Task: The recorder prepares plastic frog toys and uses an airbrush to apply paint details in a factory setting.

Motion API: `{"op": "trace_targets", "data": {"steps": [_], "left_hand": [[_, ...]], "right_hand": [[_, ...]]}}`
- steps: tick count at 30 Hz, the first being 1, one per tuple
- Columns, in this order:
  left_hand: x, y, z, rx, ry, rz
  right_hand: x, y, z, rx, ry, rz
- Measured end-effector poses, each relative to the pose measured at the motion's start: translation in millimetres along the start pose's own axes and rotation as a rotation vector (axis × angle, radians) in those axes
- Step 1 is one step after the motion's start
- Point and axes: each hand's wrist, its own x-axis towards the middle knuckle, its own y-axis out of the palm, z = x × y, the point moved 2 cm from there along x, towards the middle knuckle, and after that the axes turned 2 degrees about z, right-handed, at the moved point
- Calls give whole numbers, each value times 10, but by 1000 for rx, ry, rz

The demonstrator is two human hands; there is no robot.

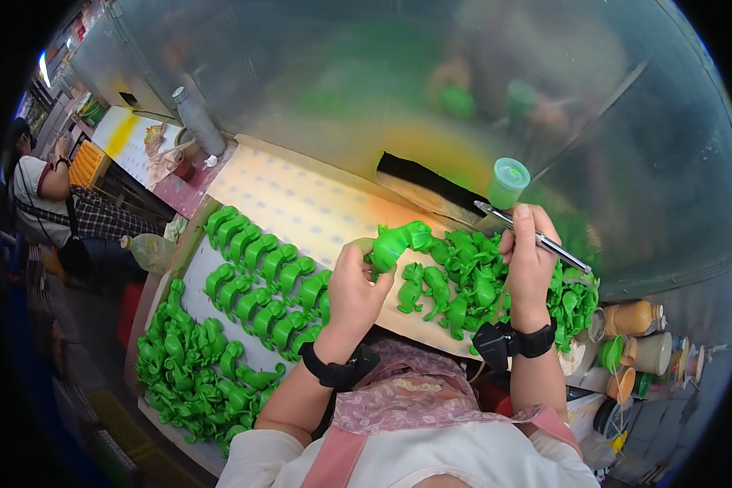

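Observation:
Between the thumb and fingers of my left hand (pixel 356 289) is a green molded figure (pixel 398 242), held up over the board. My right hand (pixel 530 254) is closed around a metal airbrush (pixel 557 249) with a translucent cup (pixel 508 180) of green paint on top. The airbrush's front end points up and left, above and to the right of the held figure. Below and between my hands lies a heap of similar green figures (pixel 476 281), some standing apart at its left edge.
On a tray to my left stand rows of green figures (pixel 260 252), with a loose pile (pixel 195 366) nearer me. A metal booth wall (pixel 366 81) rises behind the paper-covered board (pixel 285 187). Paint jars (pixel 634 317) crowd the right. Another person (pixel 49 187) works at far left.

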Motion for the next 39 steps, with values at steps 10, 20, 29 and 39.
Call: {"op": "trace_targets", "data": {"steps": [10,20,29,39], "left_hand": [[-65,-7,-28,-84,207,-226],[-63,247,-99,-690,-249,8],[-33,325,-179,-695,-410,88],[11,354,-178,-799,-533,225]], "right_hand": [[123,108,-268,-16,-77,-9],[131,-67,-371,5,-71,-36],[116,-134,-439,-23,-62,-18],[105,-160,-460,-15,-66,-1]]}}
